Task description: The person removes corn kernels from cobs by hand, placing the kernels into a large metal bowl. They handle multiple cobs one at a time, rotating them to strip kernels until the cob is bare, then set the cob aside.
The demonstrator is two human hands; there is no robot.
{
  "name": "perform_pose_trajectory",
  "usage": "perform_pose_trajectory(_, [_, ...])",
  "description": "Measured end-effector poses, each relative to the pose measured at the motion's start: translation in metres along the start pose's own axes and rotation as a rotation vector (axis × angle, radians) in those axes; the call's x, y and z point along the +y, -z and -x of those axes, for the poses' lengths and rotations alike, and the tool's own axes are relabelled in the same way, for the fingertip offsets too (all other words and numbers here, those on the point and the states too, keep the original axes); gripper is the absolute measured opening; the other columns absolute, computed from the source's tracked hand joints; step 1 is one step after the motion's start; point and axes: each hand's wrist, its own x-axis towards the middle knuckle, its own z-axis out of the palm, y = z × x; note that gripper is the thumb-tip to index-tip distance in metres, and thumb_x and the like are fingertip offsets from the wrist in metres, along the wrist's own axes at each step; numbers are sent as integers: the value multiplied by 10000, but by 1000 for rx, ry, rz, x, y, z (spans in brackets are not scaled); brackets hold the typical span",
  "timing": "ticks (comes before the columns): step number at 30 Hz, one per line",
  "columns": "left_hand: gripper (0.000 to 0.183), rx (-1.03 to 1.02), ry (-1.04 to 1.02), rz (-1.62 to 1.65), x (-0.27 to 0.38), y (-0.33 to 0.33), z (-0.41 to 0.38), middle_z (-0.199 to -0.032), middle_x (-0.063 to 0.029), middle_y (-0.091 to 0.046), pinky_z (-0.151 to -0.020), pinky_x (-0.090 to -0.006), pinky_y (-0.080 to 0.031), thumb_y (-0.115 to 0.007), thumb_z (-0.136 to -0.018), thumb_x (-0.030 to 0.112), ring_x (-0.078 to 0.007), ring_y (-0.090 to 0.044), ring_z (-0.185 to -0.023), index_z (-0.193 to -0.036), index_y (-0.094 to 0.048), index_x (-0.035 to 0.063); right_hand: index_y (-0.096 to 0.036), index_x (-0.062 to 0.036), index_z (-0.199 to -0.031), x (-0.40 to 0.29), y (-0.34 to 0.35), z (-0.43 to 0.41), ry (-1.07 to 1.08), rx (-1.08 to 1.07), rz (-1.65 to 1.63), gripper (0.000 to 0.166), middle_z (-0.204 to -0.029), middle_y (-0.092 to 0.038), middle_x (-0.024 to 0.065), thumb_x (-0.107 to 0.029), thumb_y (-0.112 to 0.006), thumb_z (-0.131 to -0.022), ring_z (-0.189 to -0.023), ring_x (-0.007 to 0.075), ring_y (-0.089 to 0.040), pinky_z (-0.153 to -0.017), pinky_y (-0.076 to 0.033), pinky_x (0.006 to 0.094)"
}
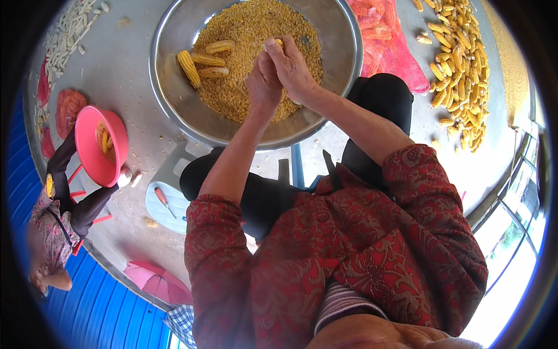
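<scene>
My left hand (pixel 264 83) and my right hand (pixel 291 67) press together over a wide stainless-steel basin (pixel 170 94). A corn cob (pixel 279 42) is clasped between them, mostly hidden by the fingers; only a bit of yellow shows at the top. Loose yellow corn kernels (pixel 253 26) cover the basin's bottom beneath my hands. Several whole ears of corn lie on the kernels at the left, one ear (pixel 188 69) leaning towards the basin wall and another ear (pixel 219 46) nearer my hands.
A stool (pixel 168 207) bearing a red-handled screwdriver (pixel 161 197) stands at my left. Further left, a seated person (pixel 56 227) has a pink basin (pixel 98 168). Stripped cobs (pixel 65 41) lie behind. A red mesh sack (pixel 379 48) and piled corn ears (pixel 462 74) are at right.
</scene>
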Motion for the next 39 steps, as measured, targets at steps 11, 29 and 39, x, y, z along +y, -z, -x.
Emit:
perform_pose_trajectory(11, [531, -230, 76, 582, -3, 11, -7, -876, -52, -582, -543, -252, -479, -369, -948, 490, -124, -585, -695, -1182, -484, 28, -470, -17, -1066, -10, 11, -4, -84, -62, -97, 417, -915, -560, 102, -398, -534, -907, -817, 141, -541, -719, -460, 278])
perform_pose_trajectory(29, [533, -597, 66, 757, 15, 27, -1, -917, -59, -576, -447, -200, -441, -380, -960, 434, -94, -579, -622, -1309, -370, 31, -444, -20, -1004, -31, 37, -22, -164, -165, -580, 443, -837, -584, 114, -441, -529, -894, -780, 197, -616, -684, -531, 325])
perform_pose_trajectory(39, [482, -406, 10, 504, 15, 11, 13, -797, -49, -558, -341, -189, -324, -291, -975, 437, -71, -462, -439, -1245, -408, 55, -455, -44, -979, -13, 31, -23, -83, -135, -455, 359, -835, -597, 108, -393, -513, -914, -828, 228, -642, -720, -534, 344])
